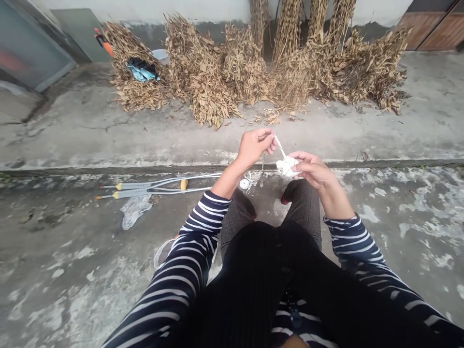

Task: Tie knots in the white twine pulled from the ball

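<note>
My left hand (255,145) pinches the end of a white strand (280,146) between thumb and fingertips. The strand slants down to a small white bundle (286,166) that looks like wound cord or yarn. My right hand (314,169) is closed around the right side of this bundle, its fingers covering part of it. Both hands are raised in front of my knees, a short distance apart. On the ground below my left wrist lies a round white coil (245,184) with loose cord around it.
A pair of crutches (148,188) lies along the concrete step (174,145) at left, beside a clear plastic bag (136,211). Dried plant bundles (206,72) lean on the wall, with a dark and light-blue cloth (142,72) among them. A shoe (164,252) is partly hidden by my left sleeve.
</note>
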Demonstrator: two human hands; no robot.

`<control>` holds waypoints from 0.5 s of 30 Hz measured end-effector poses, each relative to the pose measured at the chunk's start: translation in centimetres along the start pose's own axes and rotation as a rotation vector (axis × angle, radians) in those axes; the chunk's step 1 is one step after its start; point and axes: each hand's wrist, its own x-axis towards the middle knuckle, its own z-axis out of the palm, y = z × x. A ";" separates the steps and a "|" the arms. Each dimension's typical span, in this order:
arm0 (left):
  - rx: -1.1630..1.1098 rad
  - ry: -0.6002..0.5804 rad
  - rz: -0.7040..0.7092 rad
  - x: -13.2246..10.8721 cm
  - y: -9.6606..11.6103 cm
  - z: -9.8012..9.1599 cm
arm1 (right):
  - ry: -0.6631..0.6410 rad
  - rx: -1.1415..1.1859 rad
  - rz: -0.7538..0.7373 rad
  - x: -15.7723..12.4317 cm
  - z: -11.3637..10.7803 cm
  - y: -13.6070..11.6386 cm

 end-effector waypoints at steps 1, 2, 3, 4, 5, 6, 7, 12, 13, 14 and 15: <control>0.027 -0.003 0.022 0.2 0.5 -0.1 | 0.016 -0.041 0.004 0.1 0.0 0.0; 0.058 0.000 0.047 0.2 1.2 -0.3 | 0.038 -0.080 0.003 0.4 0.0 0.0; 0.088 0.004 0.068 0.1 1.9 -0.5 | 0.071 -0.114 -0.009 0.7 -0.1 0.1; 0.113 0.004 0.079 -0.1 2.8 -0.7 | 0.114 -0.142 -0.031 1.1 -0.3 0.3; 0.130 -0.009 0.076 -0.6 3.7 -1.0 | 0.169 -0.161 -0.066 1.6 -0.6 0.5; 0.141 -0.036 0.059 -1.2 4.5 -1.4 | 0.239 -0.166 -0.111 2.0 -0.9 0.7; 0.143 -0.074 0.027 -1.9 5.2 -1.8 | 0.321 -0.156 -0.165 2.5 -1.3 0.8; 0.052 -0.302 -0.309 -6.8 3.7 -3.1 | 0.526 -0.007 -0.437 3.7 -3.2 0.8; 0.016 -0.318 -0.383 -7.6 2.3 -3.1 | 0.510 0.015 -0.471 3.7 -3.5 0.6; -0.017 -0.318 -0.450 -8.3 0.7 -2.9 | 0.483 0.039 -0.488 3.6 -3.7 0.2; -0.042 -0.296 -0.501 -8.8 -1.0 -2.7 | 0.450 0.070 -0.486 3.5 -3.9 -0.1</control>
